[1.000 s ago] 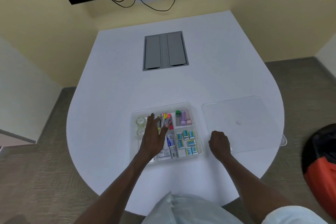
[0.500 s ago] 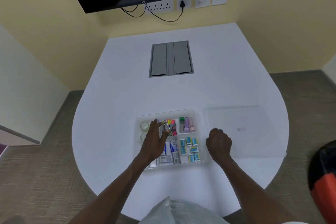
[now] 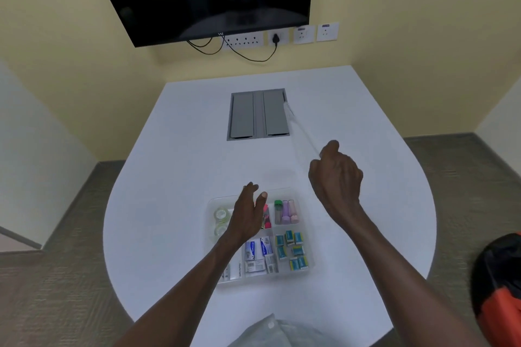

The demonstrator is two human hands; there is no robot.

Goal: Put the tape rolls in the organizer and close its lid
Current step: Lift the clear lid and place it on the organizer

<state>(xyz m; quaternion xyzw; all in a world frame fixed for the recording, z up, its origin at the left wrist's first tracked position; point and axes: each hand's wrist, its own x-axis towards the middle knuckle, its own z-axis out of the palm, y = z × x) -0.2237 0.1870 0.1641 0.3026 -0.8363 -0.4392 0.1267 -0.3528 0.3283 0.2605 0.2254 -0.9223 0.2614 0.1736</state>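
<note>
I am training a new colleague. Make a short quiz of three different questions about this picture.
1. True or false: the lid lies flat on the table.
2. Which hand holds the lid? A) left hand B) right hand
3. Fill in: the tape rolls sit in the organizer at its far ____ corner.

Key: 1 false, it is lifted and tilted; 2 B; 3 left.
</note>
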